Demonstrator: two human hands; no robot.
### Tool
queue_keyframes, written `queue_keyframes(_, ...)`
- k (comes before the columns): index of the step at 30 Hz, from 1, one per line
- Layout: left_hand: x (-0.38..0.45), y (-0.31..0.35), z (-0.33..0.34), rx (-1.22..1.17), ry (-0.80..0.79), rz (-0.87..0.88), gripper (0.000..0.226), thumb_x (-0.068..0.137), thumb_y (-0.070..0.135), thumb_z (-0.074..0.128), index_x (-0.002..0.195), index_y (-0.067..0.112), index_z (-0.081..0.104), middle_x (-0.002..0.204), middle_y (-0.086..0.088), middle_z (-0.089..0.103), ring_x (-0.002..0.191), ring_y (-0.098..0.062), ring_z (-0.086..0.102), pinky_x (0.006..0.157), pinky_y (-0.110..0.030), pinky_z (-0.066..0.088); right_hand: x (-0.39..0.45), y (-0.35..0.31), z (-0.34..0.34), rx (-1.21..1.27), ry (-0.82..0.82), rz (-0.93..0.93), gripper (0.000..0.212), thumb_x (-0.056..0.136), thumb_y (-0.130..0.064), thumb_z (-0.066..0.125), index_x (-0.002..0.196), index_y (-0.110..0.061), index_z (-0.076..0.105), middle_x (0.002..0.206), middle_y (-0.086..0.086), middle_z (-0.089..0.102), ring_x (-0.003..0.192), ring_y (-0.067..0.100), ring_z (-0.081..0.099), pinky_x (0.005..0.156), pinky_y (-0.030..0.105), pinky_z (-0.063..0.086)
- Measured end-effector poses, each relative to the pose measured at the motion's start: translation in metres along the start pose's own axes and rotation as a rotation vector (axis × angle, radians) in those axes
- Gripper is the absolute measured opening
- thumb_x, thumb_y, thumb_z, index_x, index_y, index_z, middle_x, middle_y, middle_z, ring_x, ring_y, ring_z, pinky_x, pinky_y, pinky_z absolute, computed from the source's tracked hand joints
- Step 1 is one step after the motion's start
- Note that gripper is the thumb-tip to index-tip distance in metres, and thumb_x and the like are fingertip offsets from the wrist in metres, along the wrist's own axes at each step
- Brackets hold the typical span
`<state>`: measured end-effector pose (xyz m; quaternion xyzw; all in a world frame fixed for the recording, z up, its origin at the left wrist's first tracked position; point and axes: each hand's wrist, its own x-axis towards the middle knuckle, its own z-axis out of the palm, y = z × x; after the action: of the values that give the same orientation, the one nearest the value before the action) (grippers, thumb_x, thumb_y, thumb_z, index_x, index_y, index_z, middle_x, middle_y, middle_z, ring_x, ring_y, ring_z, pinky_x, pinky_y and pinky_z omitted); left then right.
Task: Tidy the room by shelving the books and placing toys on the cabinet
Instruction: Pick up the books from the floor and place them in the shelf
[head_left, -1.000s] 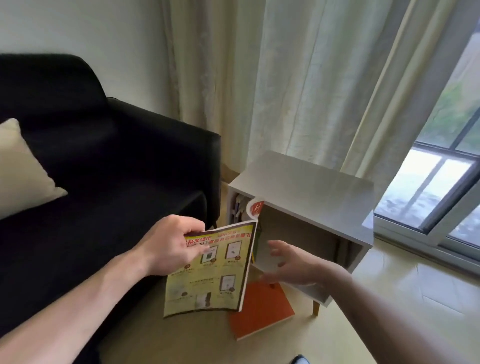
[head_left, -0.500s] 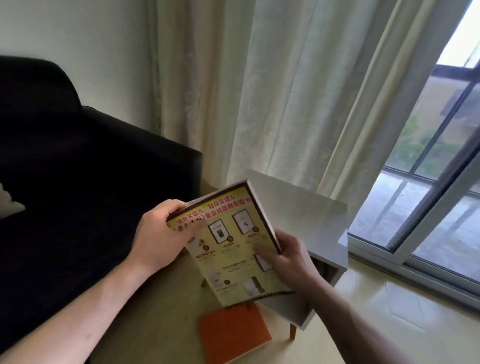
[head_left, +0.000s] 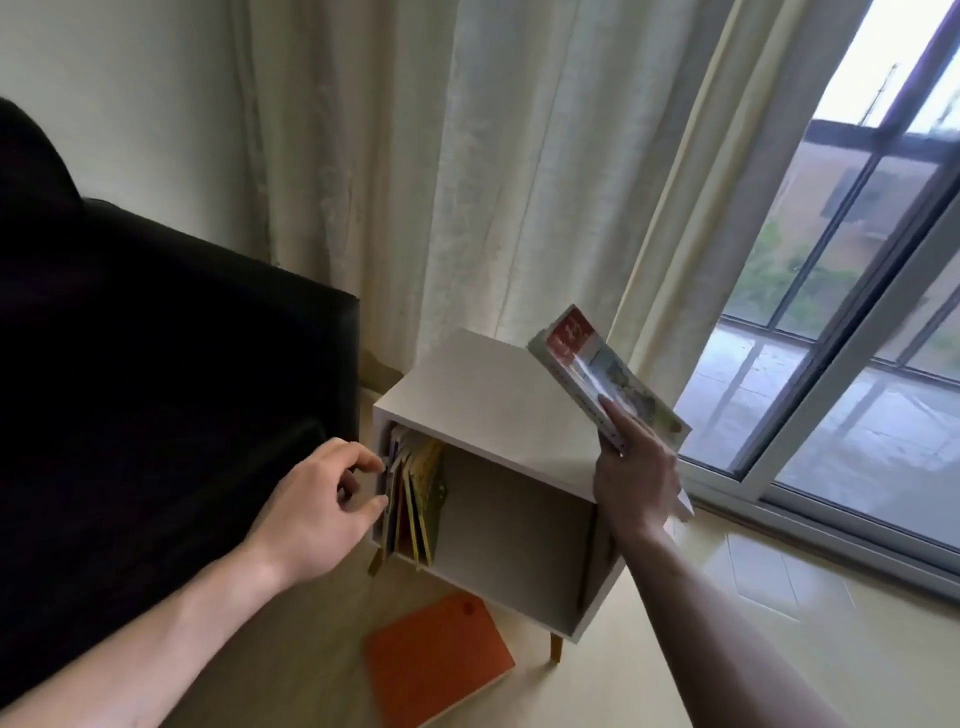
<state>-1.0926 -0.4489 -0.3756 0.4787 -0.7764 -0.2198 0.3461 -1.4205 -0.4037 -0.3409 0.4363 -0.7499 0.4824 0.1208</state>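
Note:
A white open-front cabinet (head_left: 483, 395) stands on wooden legs by the curtain. Several thin books (head_left: 421, 499) stand leaning at the left end of its shelf. My left hand (head_left: 317, 509) is at the shelf's left edge, its loosely curled fingertips touching the outer edges of those books. My right hand (head_left: 634, 473) grips a red, white and yellow covered book (head_left: 608, 374) by its lower corner and holds it tilted in the air above the cabinet's right end. An orange book (head_left: 436, 660) lies flat on the floor in front of the cabinet.
A black sofa (head_left: 156, 389) fills the left side, its arm close against the cabinet. Pale curtains (head_left: 467, 182) hang behind. A sliding glass window (head_left: 857, 312) runs along the right, with light floor tiles (head_left: 753, 587) below it. The right part of the shelf holds nothing.
The book went from both hands to my right hand alone, which lifted it up and to the right. My left hand let go and moved down to the shelved books.

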Motion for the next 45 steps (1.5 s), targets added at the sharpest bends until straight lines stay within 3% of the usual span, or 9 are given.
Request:
queue_keyframes(4, -0.005, 0.006, 0.008, 0.046, -0.095, 0.054, 0.025, 0.089, 0.031, 0.081, 0.108, 0.036, 0.066, 0.107, 0.023, 0.058, 0.094, 0.000, 0.061, 0.073, -0.016, 0.054, -0.009, 0.030, 0.013, -0.283, -0.332, 0.006, 0.051, 0.090, -0.013, 0.063, 0.126, -0.049, 0.067, 0.126, -0.008, 0.071, 0.116, 0.022, 0.060, 0.098, 0.039, 0.046)
queue_keyframes(8, -0.008, 0.017, 0.018, 0.048, -0.180, 0.063, 0.023, 0.088, 0.029, 0.082, 0.105, 0.037, 0.068, 0.105, 0.023, 0.062, 0.092, 0.000, 0.063, 0.072, -0.012, 0.050, -0.013, 0.031, 0.021, -0.275, -0.535, 0.059, 0.052, 0.089, -0.007, 0.063, 0.128, -0.040, 0.068, 0.135, -0.004, 0.066, 0.123, 0.023, 0.054, 0.106, 0.038, 0.043)
queue_keyframes(13, -0.008, 0.040, 0.053, 0.009, -0.299, 0.052, 0.025, 0.087, 0.027, 0.083, 0.106, 0.036, 0.068, 0.104, 0.014, 0.067, 0.092, -0.007, 0.066, 0.071, -0.016, 0.051, -0.017, 0.044, 0.008, -0.310, -0.564, 0.057, 0.054, 0.092, -0.005, 0.061, 0.135, -0.037, 0.063, 0.137, 0.002, 0.064, 0.125, 0.023, 0.056, 0.111, 0.040, 0.038)
queue_keyframes(19, -0.007, 0.087, 0.084, -0.086, -0.352, 0.062, 0.019, 0.089, 0.027, 0.081, 0.101, 0.034, 0.069, 0.096, 0.012, 0.070, 0.087, -0.007, 0.067, 0.067, -0.025, 0.054, 0.004, 0.051, -0.003, -0.380, -0.636, 0.078, 0.036, 0.089, -0.015, 0.064, 0.120, -0.032, 0.070, 0.124, 0.004, 0.067, 0.124, 0.027, 0.057, 0.118, 0.055, 0.026)
queue_keyframes(25, -0.017, 0.119, 0.104, -0.044, -0.492, 0.119, 0.020, 0.090, 0.029, 0.080, 0.105, 0.032, 0.069, 0.097, 0.010, 0.071, 0.087, -0.007, 0.068, 0.067, -0.024, 0.054, -0.060, 0.083, -0.058, -0.151, -0.491, 0.070, 0.058, 0.086, -0.030, 0.075, 0.141, -0.029, 0.056, 0.154, -0.002, 0.047, 0.143, 0.020, 0.039, 0.123, 0.046, 0.023)
queue_keyframes(30, -0.025, 0.181, 0.138, -0.039, -0.676, 0.265, 0.019, 0.091, 0.031, 0.079, 0.106, 0.035, 0.069, 0.099, 0.015, 0.070, 0.089, -0.003, 0.068, 0.072, -0.022, 0.053, -0.168, 0.180, -0.121, -0.083, -0.379, 0.473, 0.048, 0.083, -0.022, 0.071, 0.130, -0.027, 0.062, 0.139, -0.005, 0.055, 0.131, 0.016, 0.050, 0.115, 0.033, 0.039)
queue_keyframes(39, -0.102, 0.248, 0.261, 0.329, -1.130, 0.721, 0.031, 0.096, 0.045, 0.068, 0.125, 0.035, 0.064, 0.121, 0.017, 0.065, 0.101, -0.006, 0.061, 0.085, -0.027, 0.049, -0.388, 0.321, -0.221, -0.422, -0.592, 1.405, 0.078, 0.082, -0.033, 0.074, 0.149, -0.019, 0.037, 0.148, 0.011, 0.043, 0.133, 0.032, 0.049, 0.107, 0.041, 0.043)
queue_keyframes(43, -0.119, 0.217, 0.276, 0.464, -1.263, 0.679, 0.033, 0.097, 0.041, 0.067, 0.129, 0.032, 0.064, 0.118, 0.016, 0.065, 0.099, -0.006, 0.060, 0.083, -0.023, 0.048, -0.432, 0.344, -0.229, -0.416, -0.489, 1.622, 0.111, 0.078, -0.041, 0.085, 0.158, -0.008, 0.016, 0.157, 0.018, 0.035, 0.145, 0.034, 0.036, 0.115, 0.045, 0.034)
queue_keyframes(45, -0.118, 0.202, 0.279, 0.489, -1.306, 0.600, 0.032, 0.096, 0.041, 0.068, 0.128, 0.033, 0.065, 0.113, 0.019, 0.064, 0.096, -0.004, 0.060, 0.085, -0.024, 0.052, -0.450, 0.354, -0.222, -0.345, -0.423, 1.752, 0.121, 0.074, -0.041, 0.089, 0.157, -0.001, 0.009, 0.152, 0.021, 0.041, 0.139, 0.035, 0.045, 0.111, 0.046, 0.043)
